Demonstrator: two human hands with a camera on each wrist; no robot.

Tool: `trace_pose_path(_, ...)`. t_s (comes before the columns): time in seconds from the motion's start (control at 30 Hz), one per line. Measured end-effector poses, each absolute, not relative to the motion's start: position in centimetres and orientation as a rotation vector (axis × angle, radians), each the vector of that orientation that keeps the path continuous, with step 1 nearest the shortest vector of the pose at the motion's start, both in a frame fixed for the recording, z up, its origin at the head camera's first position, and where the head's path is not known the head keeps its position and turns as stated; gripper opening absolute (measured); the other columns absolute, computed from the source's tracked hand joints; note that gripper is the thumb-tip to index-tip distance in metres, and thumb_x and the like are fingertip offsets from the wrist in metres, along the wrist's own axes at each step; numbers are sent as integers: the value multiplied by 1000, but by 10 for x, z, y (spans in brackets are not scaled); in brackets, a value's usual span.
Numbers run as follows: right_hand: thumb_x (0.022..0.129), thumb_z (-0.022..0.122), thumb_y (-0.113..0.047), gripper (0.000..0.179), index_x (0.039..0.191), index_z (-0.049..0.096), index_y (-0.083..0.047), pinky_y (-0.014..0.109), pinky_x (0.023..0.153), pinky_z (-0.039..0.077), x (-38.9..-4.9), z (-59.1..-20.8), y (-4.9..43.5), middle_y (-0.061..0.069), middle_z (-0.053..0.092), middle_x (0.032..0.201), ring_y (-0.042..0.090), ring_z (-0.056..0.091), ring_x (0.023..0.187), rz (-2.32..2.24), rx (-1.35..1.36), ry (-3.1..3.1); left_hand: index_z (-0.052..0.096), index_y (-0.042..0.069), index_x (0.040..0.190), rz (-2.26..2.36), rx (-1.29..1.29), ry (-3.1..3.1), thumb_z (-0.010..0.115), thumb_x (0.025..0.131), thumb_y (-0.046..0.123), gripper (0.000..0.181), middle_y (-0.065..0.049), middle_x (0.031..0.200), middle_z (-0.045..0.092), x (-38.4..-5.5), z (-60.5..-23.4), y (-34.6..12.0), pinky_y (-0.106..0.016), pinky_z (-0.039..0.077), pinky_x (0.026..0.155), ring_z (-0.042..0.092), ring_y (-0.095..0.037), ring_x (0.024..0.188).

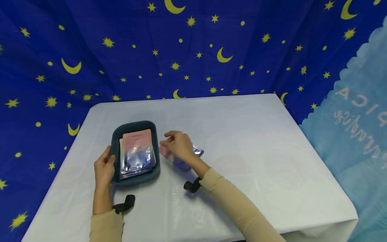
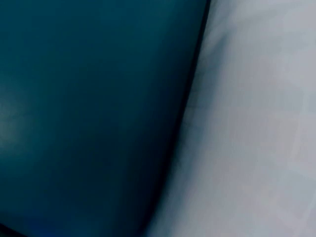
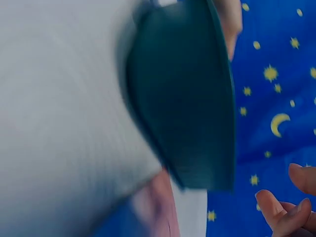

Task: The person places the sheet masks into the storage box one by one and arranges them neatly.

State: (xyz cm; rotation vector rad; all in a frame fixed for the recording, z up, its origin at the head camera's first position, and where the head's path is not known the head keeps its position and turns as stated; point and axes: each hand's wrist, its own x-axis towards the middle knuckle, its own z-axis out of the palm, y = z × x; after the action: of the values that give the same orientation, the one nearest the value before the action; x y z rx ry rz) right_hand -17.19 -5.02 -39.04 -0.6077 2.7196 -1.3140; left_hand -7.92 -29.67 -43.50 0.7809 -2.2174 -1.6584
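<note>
A dark teal plastic tray [image 1: 158,164] stands at the left of the table, its left wall gripped by my left hand [image 1: 104,166]. Inside lies a small stack of flat foil sachets [image 1: 136,149], the top one fading from pink to blue-violet. To the tray's right, my right hand [image 1: 178,144] is over another pink and violet sachet [image 1: 181,164] and partly hides it. In the right wrist view, the fingers [image 3: 269,205] are apart from that sachet [image 3: 160,202] and hold nothing. Only the tray's outer wall [image 2: 89,98] and the tablecloth show in the left wrist view.
A white cloth [image 1: 257,141] covers the table. Behind it hangs a blue curtain [image 1: 196,43] with yellow stars and moons. A light blue printed cloth [image 1: 362,134] hangs at the right. Each wrist carries a black camera mount [image 1: 191,186].
</note>
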Motion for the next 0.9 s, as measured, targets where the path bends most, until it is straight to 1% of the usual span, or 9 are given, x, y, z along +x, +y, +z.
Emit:
trace_pose_path(0.23, 83, 78, -28, 42, 119, 70, -7, 25, 58, 47, -193, -391, -9, 6, 76, 90, 21, 69, 74, -1377, -447, 2743, 28, 7, 153, -1664, 780, -2222, 35, 104, 8, 50, -11, 159, 26, -78, -434, -297, -49, 27, 117, 30, -32, 143)
trace_pose_path(0.33, 80, 80, -29, 46, 120, 69, -8, 27, 61, 48, -200, -394, 7, 5, 76, 89, 22, 69, 77, -1385, -331, 2750, 28, 7, 153, -1661, 782, -2223, 35, 103, 8, 50, -11, 159, 26, -79, -434, -297, -49, 27, 117, 31, -33, 143)
trace_pose_path(0.43, 79, 80, -32, 49, 121, 68, -10, 30, 65, 49, -206, -397, 21, 5, 75, 90, 23, 69, 81, -1356, -232, 2760, 27, 7, 153, -1662, 781, -2225, 34, 104, 7, 49, -11, 159, 25, -79, -433, -297, -49, 26, 118, 28, -32, 144)
trace_pose_path(0.57, 80, 80, -33, 51, 124, 66, -10, 32, 68, 50, -211, -402, 35, 6, 75, 94, 24, 68, 85, -1274, -138, 2767, 26, 7, 153, -1666, 775, -2235, 33, 104, 8, 49, -12, 160, 22, -80, -433, -297, -49, 24, 118, 24, -31, 146)
trace_pose_path(0.7, 80, 80, -35, 55, 126, 65, -10, 34, 71, 51, -213, -409, 46, 7, 75, 100, 24, 69, 86, -1199, -59, 2741, 26, 7, 153, -1664, 770, -2234, 34, 105, 9, 49, -13, 160, 24, -80, -435, -297, -49, 24, 118, 26, -32, 145)
trace_pose_path(0.9, 80, 79, -36, 57, 126, 64, -7, 42, 83, 54, -211, -423, 55, 15, 72, 112, 30, 68, 98, -1110, -50, 2684, 26, 9, 153, -1659, 792, -2244, 34, 105, 10, 49, -12, 160, 24, -81, -437, -299, -49, 25, 118, 26, -32, 145)
